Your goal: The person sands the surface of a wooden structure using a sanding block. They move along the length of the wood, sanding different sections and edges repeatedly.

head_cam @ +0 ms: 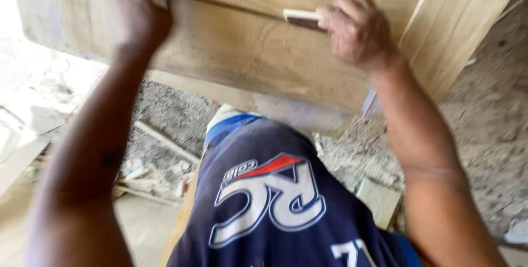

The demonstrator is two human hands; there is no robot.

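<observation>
Nearest the camera is the person's dark blue shirt with a white and red printed emblem (269, 201), filling the lower middle of the view, with both bare forearms reaching up past it. Above it stands the large pale plywood panel (258, 52), held on edge across the top of the frame, its face grainy and lightly scuffed. The right hand (357, 27) is closed around a small flat tool with a pale blade and dark edge (302, 19), pressed against the panel's face. The left hand (135, 11) is blurred; it rests at the panel's upper left, but whether it grips or merely presses cannot be told. The panel looks stiff, fairly heavy and rough rather than slippery, best taken by its edges. A second pale board (462, 19) leans at the right. Below lies a dusty concrete floor (484, 124) with scattered wood scraps (148, 173).
</observation>
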